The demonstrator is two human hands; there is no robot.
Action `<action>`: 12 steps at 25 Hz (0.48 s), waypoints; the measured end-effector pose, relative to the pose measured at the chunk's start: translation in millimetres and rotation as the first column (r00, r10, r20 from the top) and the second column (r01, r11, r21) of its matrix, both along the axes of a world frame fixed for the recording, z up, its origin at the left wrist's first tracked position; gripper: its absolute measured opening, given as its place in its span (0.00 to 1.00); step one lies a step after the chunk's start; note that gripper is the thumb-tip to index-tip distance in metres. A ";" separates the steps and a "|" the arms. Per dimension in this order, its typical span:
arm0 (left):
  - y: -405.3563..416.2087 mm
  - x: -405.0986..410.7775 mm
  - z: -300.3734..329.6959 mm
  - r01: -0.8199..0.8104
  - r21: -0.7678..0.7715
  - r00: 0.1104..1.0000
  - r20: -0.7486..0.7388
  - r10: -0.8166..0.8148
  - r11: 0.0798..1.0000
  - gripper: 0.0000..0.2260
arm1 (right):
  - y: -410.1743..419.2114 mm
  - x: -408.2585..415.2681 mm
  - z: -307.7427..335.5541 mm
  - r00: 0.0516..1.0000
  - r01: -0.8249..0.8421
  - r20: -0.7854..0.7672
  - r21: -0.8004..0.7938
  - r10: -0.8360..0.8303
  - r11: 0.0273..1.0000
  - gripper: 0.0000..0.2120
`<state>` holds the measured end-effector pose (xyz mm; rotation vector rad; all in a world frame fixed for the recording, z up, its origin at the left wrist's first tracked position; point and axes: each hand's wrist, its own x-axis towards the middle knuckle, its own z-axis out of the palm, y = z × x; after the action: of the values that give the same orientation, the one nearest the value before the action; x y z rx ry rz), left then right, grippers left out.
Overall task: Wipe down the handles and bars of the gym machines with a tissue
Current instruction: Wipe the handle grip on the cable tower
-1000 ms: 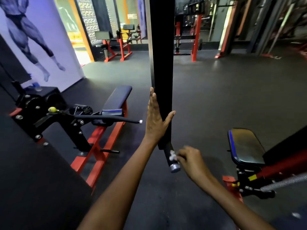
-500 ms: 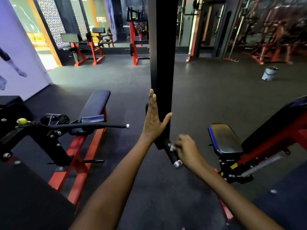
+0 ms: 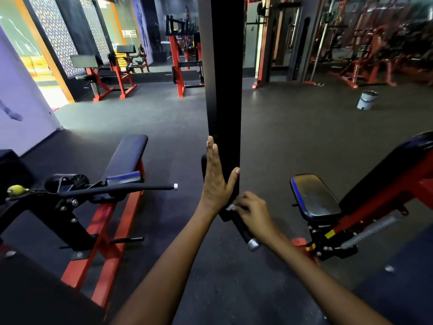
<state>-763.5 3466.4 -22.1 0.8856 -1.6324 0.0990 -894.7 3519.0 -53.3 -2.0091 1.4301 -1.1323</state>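
Bracing the bar (image 3: pixel 225 95), left hand (image 3: pixel 216 181) flat; right hand (image 3: pixel 253 213) grips handle (image 3: pixel 243 231).

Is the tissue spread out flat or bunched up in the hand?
Bunched up. Only a small white wad of the tissue shows at the fingertips of the right hand, which curls round the handle.

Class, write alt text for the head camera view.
A person's left hand presses flat against a black upright bar while the right hand rubs a tissue on its black handle, in a gym with red benches.
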 end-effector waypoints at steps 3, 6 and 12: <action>-0.4 0.1 -1.2 0.017 -0.007 1.000 -0.004 -0.017 1.000 0.34 | -7.4 13.9 -11.4 0.967 0.064 0.237 0.132 -0.094 0.989 0.05; -0.3 -1.0 -1.4 0.011 -0.004 1.000 -0.028 -0.011 1.000 0.35 | -20.1 -2.7 -14.0 0.801 -0.101 0.504 0.646 -0.323 0.757 0.08; -1.2 5.7 -4.6 0.021 -0.015 1.000 0.011 -0.021 1.000 0.37 | 28.5 -29.8 -32.0 0.641 -0.677 0.725 0.689 -0.252 0.258 0.10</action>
<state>-757.8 3465.2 -26.6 0.8575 -1.6487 0.1011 -924.5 3547.5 -85.3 -0.6168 0.8444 -0.4858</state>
